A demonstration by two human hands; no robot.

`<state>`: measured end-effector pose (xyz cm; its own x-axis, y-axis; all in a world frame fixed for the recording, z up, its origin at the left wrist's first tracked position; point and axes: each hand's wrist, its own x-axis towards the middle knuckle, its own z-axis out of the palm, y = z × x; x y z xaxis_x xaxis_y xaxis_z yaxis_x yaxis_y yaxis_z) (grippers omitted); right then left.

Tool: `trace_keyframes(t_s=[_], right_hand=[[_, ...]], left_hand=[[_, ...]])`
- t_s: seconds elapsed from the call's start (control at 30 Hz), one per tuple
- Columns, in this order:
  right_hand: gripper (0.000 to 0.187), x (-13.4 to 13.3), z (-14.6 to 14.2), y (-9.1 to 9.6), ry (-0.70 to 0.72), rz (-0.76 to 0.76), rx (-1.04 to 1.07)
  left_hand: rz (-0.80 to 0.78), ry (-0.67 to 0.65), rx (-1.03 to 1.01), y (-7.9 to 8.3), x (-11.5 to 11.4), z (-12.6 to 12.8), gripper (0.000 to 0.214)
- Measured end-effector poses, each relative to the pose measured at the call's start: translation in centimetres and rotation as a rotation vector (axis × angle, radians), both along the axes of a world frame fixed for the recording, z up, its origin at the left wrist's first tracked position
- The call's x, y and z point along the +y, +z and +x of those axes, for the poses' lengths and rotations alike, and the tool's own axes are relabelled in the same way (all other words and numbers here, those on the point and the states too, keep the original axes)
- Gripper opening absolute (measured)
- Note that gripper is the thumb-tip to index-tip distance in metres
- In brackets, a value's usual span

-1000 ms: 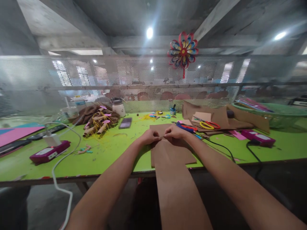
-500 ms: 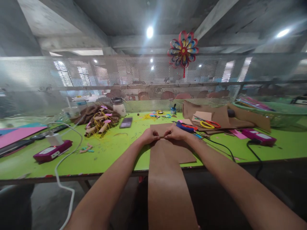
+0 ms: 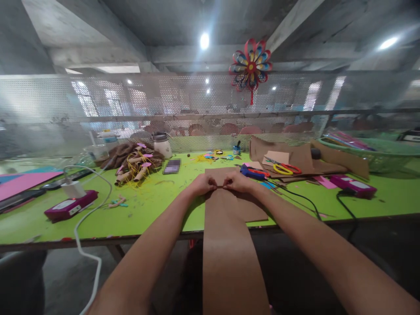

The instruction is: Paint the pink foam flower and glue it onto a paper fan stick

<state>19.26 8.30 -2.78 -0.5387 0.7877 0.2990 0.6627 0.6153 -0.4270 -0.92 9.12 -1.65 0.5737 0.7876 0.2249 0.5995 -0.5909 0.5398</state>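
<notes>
A long sheet of brown kraft paper (image 3: 229, 245) lies on the green table and hangs down over its front edge. My left hand (image 3: 206, 183) is closed in a pinch on a thin brown edge of paper at the sheet's upper part. Facing it a little to the right, my right hand (image 3: 236, 181) pinches the same narrow edge. Between the fingertips that edge looks folded or rolled; which, I cannot tell. Another brown piece (image 3: 259, 213) sticks out under the sheet on the right. A blue-handled tool (image 3: 251, 172) with a black cord lies just beyond my right hand.
Scissors (image 3: 285, 169) rest on brown paper at the right, near a green basket (image 3: 387, 153). Purple power strips (image 3: 70, 205) sit on both sides, with a white cable (image 3: 78, 236) at the left. Paper rolls with yellow strings (image 3: 139, 166) lie back left. A perforated screen (image 3: 183, 100) stands behind.
My hands stay nearly in place on the paper edge. The fingertips look slightly farther apart, with a little more of the thin edge showing between them.
</notes>
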Motion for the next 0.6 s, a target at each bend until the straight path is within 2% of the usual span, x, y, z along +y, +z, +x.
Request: trace_keyframes(t_s=[0.13,0.6], right_hand=[[0.013,-0.5,0.5,0.2,-0.027,-0.020,-0.019],[0.014,-2.2,0.6,0.8,-0.085,0.118,-0.199]], left_hand=[[0.035,-0.007,0.038,-0.2,0.3,-0.2,0.015],[0.122,-0.028,0.121,-0.6,1.3,-1.2,0.022]])
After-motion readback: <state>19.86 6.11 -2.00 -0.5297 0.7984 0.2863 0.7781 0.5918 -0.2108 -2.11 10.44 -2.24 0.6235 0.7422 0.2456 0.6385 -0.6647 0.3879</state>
